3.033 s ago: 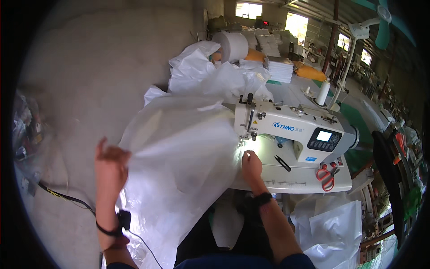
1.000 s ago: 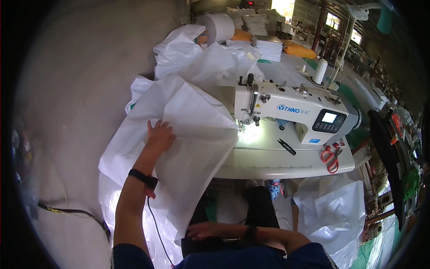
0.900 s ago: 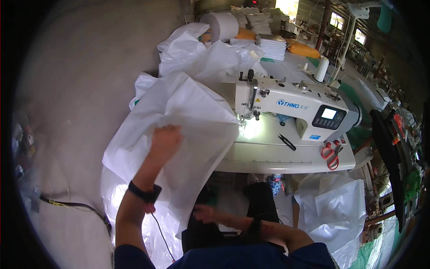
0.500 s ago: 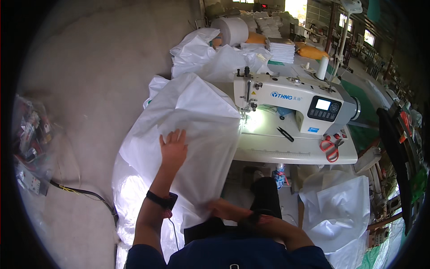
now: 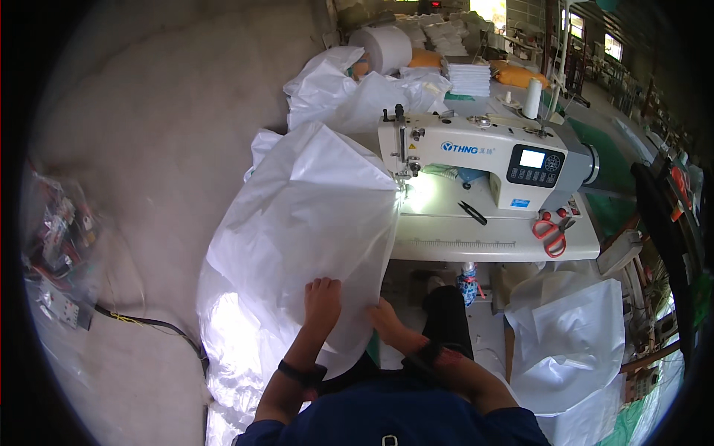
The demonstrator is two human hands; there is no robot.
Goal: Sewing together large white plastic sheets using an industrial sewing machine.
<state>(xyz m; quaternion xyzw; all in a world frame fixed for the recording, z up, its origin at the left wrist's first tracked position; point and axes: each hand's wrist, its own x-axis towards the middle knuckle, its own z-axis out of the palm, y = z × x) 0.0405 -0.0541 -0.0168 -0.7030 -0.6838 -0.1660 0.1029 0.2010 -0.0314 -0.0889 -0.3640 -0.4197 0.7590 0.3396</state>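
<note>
A large white plastic-like sheet (image 5: 297, 215) spreads from the sewing machine's needle area down over my lap, one corner lying under the lit needle. My left hand (image 5: 323, 303) is closed on the lower part of the sheet, its fingers curled together into the material. Close by, my right hand (image 5: 387, 323) pinches the sheet's right edge; part of its fingers is hidden by the edge. The white sewing machine (image 5: 476, 152) stands beyond my hands, its lamp lighting the needle and its screen lit.
Black thread snips (image 5: 473, 213) and red-handled scissors (image 5: 550, 238) lie on the machine table (image 5: 476, 249). More white sheets (image 5: 569, 342) hang at the right. White bundles (image 5: 327, 82) and a large white roll (image 5: 381, 50) sit behind. A black cable (image 5: 152, 322) runs along the left floor.
My left hand has drawn back toward me from the sheet's middle, its spread fingers now curled. My right hand has moved slightly up and right along the edge. The sheet's lower part has shifted.
</note>
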